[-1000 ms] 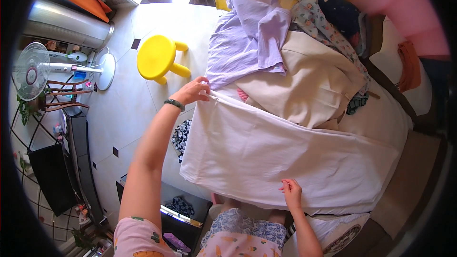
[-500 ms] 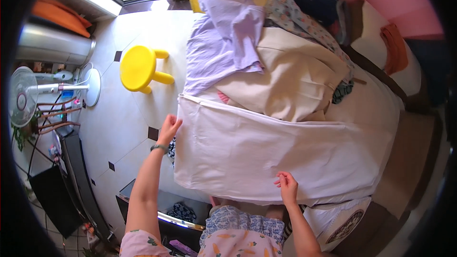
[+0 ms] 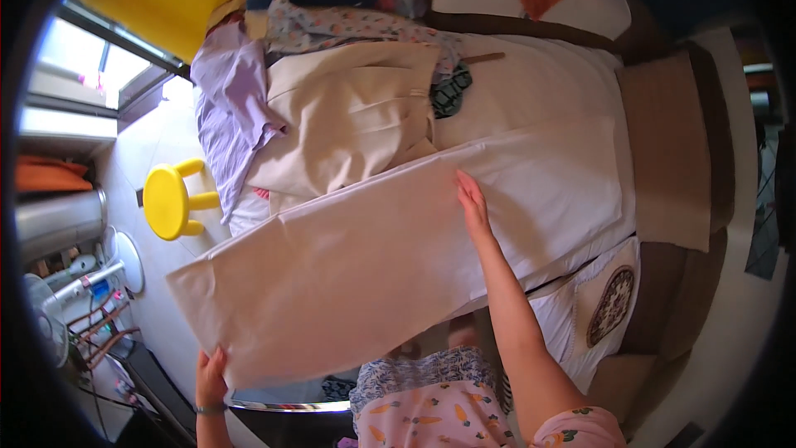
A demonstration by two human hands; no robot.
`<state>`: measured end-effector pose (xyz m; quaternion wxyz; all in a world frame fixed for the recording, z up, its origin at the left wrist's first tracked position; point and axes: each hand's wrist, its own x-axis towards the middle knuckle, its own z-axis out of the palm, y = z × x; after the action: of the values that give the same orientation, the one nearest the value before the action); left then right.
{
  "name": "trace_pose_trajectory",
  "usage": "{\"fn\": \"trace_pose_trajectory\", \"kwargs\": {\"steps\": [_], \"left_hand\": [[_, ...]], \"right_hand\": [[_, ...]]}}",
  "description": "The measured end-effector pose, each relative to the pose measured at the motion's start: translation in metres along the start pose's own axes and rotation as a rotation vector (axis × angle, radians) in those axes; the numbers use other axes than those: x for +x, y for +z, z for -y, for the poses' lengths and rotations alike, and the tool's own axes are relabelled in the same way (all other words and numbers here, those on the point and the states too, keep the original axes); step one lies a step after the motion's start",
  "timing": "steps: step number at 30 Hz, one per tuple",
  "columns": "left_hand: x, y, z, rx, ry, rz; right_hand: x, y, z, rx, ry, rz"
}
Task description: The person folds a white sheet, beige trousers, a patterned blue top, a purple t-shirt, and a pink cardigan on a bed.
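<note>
Left hand: since the earlier frame, the hand has dropped to the lower left of the frame, now pinching the white cloth near its lower left corner.
Lilac garment: lies at the upper left, beyond the cloth.
White cloth: fills the lower centre on a slant; its left end now reaches out past the bed, where before it lay along the edge. That end now seems carried by the hand, so the cloth is being handled as a panel.
Beige garment: sits rumpled just above the cloth's upper edge.
Right hand: has come up to the centre, fingers straight and close together at the cloth's right end; I cannot tell whether it presses there.
Bed: white-covered, spreading to the right.
</note>
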<state>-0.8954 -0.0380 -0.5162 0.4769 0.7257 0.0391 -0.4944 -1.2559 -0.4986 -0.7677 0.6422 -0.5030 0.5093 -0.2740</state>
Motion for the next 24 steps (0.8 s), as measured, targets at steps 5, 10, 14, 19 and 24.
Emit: {"fn": "trace_pose_trajectory", "kwargs": {"steps": [5,10,14,19,24], "left_hand": [[-0.102,0.109,-0.095,0.02,0.101,0.143],[-0.147,0.261,-0.169,-0.01,0.129,0.355],[-0.15,0.413,-0.175,-0.007,0.149,0.645],[-0.119,0.665,-0.119,-0.185,0.184,0.767],[-0.06,0.891,-0.035,-0.026,0.232,0.811]], "right_hand": [[-0.013,-0.021,-0.042,0.132,0.084,0.055],[-0.185,-0.064,-0.114,0.579,0.229,-0.115],[-0.263,-0.122,-0.096,0.369,0.455,-0.001],[-0.203,-0.255,0.014,0.782,0.256,0.03],[-0.108,-0.418,0.07,1.664,-0.292,0.456]]}}
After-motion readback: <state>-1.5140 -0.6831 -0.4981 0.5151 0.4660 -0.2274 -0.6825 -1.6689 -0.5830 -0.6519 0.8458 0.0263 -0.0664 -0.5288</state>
